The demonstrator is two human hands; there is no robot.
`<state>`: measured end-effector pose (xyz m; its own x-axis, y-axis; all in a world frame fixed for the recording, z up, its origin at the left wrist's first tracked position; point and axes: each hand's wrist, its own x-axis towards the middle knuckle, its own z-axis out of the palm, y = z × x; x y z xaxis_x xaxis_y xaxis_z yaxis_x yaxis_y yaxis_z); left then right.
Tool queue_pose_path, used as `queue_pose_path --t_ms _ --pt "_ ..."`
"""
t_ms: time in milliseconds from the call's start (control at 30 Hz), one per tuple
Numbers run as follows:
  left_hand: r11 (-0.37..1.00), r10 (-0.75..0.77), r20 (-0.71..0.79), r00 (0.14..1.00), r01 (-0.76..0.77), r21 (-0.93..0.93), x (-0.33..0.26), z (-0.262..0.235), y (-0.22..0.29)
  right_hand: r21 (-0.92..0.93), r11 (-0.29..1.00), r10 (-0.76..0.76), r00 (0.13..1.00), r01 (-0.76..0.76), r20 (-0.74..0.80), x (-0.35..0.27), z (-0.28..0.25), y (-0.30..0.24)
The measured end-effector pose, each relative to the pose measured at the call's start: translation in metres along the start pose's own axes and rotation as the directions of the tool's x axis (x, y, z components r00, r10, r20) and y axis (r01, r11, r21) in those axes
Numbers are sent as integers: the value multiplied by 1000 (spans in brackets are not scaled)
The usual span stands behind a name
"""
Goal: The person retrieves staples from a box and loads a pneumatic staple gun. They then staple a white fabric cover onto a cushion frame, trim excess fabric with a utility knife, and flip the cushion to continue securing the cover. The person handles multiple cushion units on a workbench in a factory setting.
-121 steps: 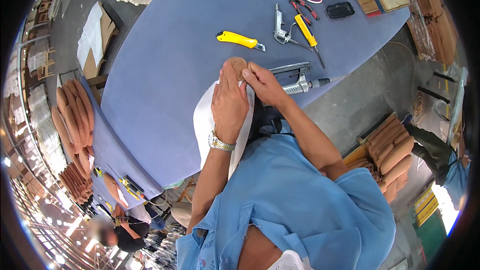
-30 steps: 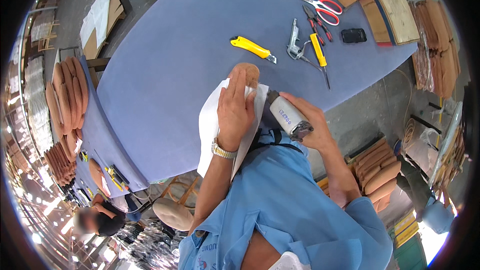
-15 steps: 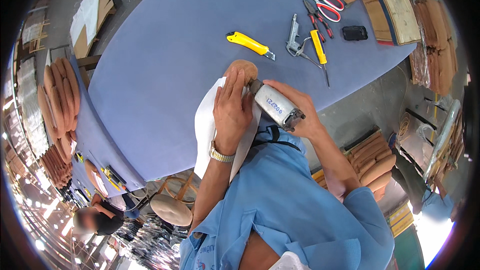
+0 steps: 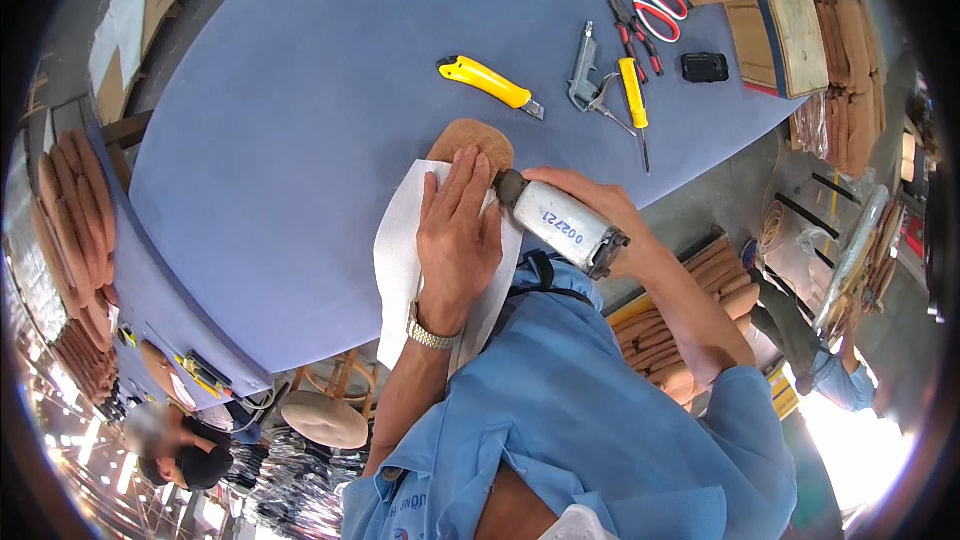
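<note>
A brown padded piece (image 4: 470, 134) with a rounded end lies on the blue table, partly covered by a white sheet (image 4: 398, 240) along its length. My left hand (image 4: 460, 240) presses flat on them, fingers stretched toward the brown end and apart from the thumb. My right hand (image 4: 615, 215) is wrapped round a silver power tool, which looks like a pneumatic stapler (image 4: 560, 218). The tool's dark nose touches or nearly touches the piece's right edge, beside my left fingertips. Exact contact there is hidden.
Beyond my hands on the blue table (image 4: 300, 140) lie a yellow utility knife (image 4: 488, 82), an air blow gun (image 4: 583, 70), a yellow-handled screwdriver (image 4: 633, 95), pliers (image 4: 625, 30), red-handled scissors (image 4: 655, 8) and a black case (image 4: 705, 67). Cardboard boxes (image 4: 765, 40) stand far right. A person (image 4: 195, 455) is at lower left.
The whole view has shifted slightly. My left hand sits a little lower on the padded piece, baring more of its brown end. The tool stays at the piece's right edge.
</note>
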<state>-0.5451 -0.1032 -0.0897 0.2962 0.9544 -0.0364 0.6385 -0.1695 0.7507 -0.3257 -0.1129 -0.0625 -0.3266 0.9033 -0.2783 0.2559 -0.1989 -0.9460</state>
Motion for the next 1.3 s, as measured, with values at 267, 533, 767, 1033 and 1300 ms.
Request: queue_pose_path --t_ms 267,533,767,1033,1300 --pt "995 -15 -12 1000 14 -96 8 -3 -1 -9 988 152 988 -152 34 9 0 -19" --pt "999 31 -33 999 -30 23 5 -1 -1 -3 996 -90 994 90 -60 4 3 3" --pt "997 -16 -104 994 23 69 -3 7 9 -158 981 -132 980 108 -148 -50 -2 13" --pt "984 91 -59 994 -81 159 -10 11 10 -412 911 -95 970 -7 -225 -54 33 100" --pt "993 -71 -23 997 69 -95 -38 -7 21 213 977 32 973 18 -228 -6 70 67"
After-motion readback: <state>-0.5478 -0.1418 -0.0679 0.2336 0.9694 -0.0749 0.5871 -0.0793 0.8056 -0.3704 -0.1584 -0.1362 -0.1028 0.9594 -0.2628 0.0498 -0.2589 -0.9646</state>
